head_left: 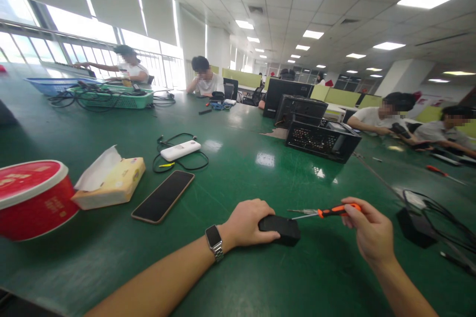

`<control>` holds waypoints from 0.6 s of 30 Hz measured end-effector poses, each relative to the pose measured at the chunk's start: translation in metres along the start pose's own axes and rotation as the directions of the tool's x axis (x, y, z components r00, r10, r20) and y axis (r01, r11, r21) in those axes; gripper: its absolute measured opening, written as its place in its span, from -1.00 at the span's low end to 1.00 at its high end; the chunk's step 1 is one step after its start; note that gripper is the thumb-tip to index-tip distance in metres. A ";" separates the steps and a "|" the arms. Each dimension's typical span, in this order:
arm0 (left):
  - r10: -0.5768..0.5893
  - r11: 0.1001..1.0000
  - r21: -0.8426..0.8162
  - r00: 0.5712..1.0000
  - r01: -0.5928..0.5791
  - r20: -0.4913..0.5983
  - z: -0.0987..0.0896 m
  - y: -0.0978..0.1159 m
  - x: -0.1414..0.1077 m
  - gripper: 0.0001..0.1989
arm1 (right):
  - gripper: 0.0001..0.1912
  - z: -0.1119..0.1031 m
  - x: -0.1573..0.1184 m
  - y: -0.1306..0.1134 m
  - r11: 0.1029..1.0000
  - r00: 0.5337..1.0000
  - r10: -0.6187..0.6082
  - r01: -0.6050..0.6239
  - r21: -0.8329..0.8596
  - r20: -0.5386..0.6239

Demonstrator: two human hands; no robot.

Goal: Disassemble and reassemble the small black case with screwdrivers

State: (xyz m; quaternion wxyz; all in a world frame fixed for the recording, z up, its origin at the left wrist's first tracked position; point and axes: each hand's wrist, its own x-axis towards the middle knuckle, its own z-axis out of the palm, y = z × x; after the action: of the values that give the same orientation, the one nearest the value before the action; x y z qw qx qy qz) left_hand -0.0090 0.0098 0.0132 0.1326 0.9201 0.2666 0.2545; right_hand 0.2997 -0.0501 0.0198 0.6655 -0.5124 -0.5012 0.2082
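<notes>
On the green tabletop lies a small black rectangular box (284,230), its kind not clear from here. My left hand (249,223), with a watch (213,238) on the wrist, wraps round the box's left end and presses it to the table. Between thumb and fingers, my right hand (368,230) grips the handle of an orange and black screwdriver (336,210). Its shaft points left, and the tip meets the box's upper right edge. Behind the shaft, a second thin pointed tool (303,211) lies on the table, partly hidden by the screwdriver.
Left of my hands are a phone (163,196), a tissue pack (111,183), a red tub (35,198) and a white device (181,149) with a cord. A black adapter (416,228) with cables lies right. Computer cases (320,138) and a green basket (115,98) stand farther back; several people sit around.
</notes>
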 end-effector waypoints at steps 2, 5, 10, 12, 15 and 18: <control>-0.001 1.000 0.002 1.000 0.001 -0.001 0.000 0.000 0.000 -0.62 | -0.79 0.000 0.000 -0.002 1.000 1.000 -0.010 0.010 -0.023 -0.013; 0.000 1.000 0.003 1.000 0.000 0.001 0.000 0.001 0.000 -0.61 | -0.79 0.001 -0.001 -0.005 0.999 1.000 -0.012 0.012 -0.036 -0.016; -0.002 1.000 0.005 1.000 0.002 0.007 0.001 0.000 0.001 -0.60 | -0.78 0.001 -0.004 -0.007 0.993 0.999 -0.042 0.039 -0.113 -0.024; 0.000 1.000 0.006 1.000 0.000 0.001 0.002 0.000 0.000 -0.61 | -0.77 0.001 -0.006 -0.006 0.982 0.996 -0.081 0.072 -0.176 -0.045; 0.000 1.000 0.007 1.000 0.000 0.001 0.002 0.000 0.000 -0.60 | -0.75 -0.001 -0.010 -0.007 0.937 0.984 -0.164 0.131 -0.325 -0.073; -0.002 1.000 0.002 1.000 0.002 0.006 0.001 0.000 0.000 -0.60 | -0.77 -0.001 -0.013 -0.011 0.878 0.966 -0.253 0.209 -0.430 -0.046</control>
State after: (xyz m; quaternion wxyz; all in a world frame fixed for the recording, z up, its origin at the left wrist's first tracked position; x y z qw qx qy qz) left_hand -0.0083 0.0092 0.0122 0.1327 0.9208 0.2672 0.2512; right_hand 0.2928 -0.0655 0.0232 0.5834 -0.5904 -0.5576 -0.0123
